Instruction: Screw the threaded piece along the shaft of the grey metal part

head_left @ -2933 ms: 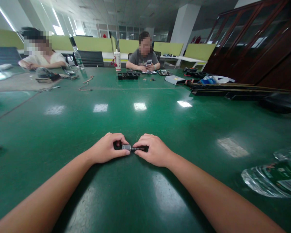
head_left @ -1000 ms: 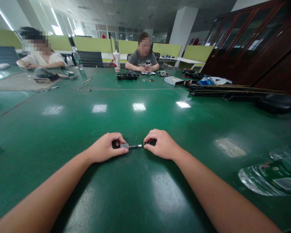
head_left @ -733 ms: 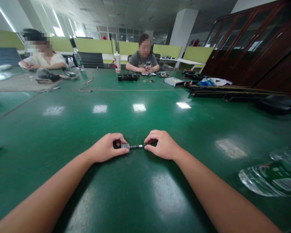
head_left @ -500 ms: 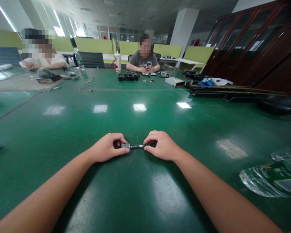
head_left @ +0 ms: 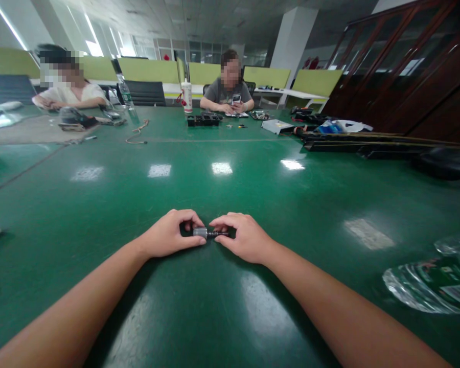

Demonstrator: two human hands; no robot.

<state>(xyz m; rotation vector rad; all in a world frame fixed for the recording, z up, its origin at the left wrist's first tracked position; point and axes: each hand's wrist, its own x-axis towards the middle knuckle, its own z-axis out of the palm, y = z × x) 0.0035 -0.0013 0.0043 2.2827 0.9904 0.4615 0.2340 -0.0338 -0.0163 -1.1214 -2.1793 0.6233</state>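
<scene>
Glossy green tabletop (head_left: 222, 194), streaked with pale reflections, spreads across the head view I watch from afar. On my feed, the left hand (head_left: 168, 235) pinches a smooth gray cylinder (head_left: 200, 233) between thumb and curled fingers. From its end a slim, dark, ridged rod (head_left: 210, 234) points into the right hand (head_left: 247, 238); that thumb and forefinger arch around it, tips slightly apart, and I cannot tell whether they press on it. Far right lies a clear, ribbed plastic bottle (head_left: 410, 288).
</scene>
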